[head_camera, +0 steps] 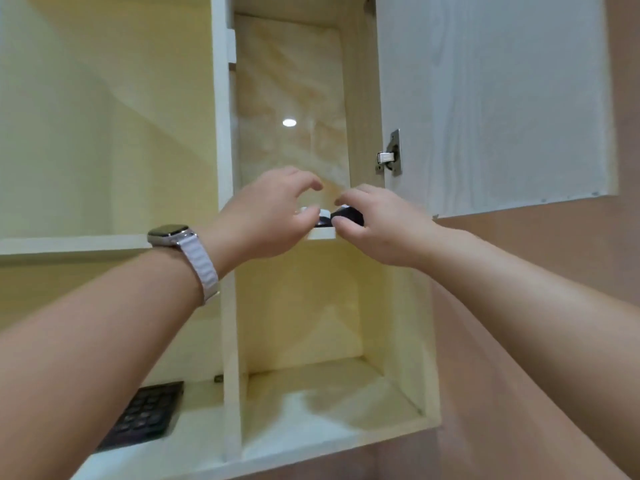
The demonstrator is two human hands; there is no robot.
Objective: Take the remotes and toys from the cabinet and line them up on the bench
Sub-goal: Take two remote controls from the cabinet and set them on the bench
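Observation:
Both my hands reach up to the middle shelf point(320, 233) of the open wall cabinet. My right hand point(377, 223) grips a small black object point(349, 214) at the shelf's front edge, thumb under it and fingers over it. A white and black item point(323, 216) lies just left of it, between my hands. My left hand point(273, 213), with a watch on the wrist, hovers over that item with curled fingers, its thumb touching it. A black remote point(145, 415) with several buttons lies on the bottom shelf of the left compartment, partly behind my left forearm.
The cabinet door point(491, 98) stands open to the right, with a metal hinge point(389, 154) on its inner edge. A vertical divider point(225, 133) separates the left and right compartments. The lower right compartment point(322, 403) shows a bare pale floor. A brownish wall lies right of the cabinet.

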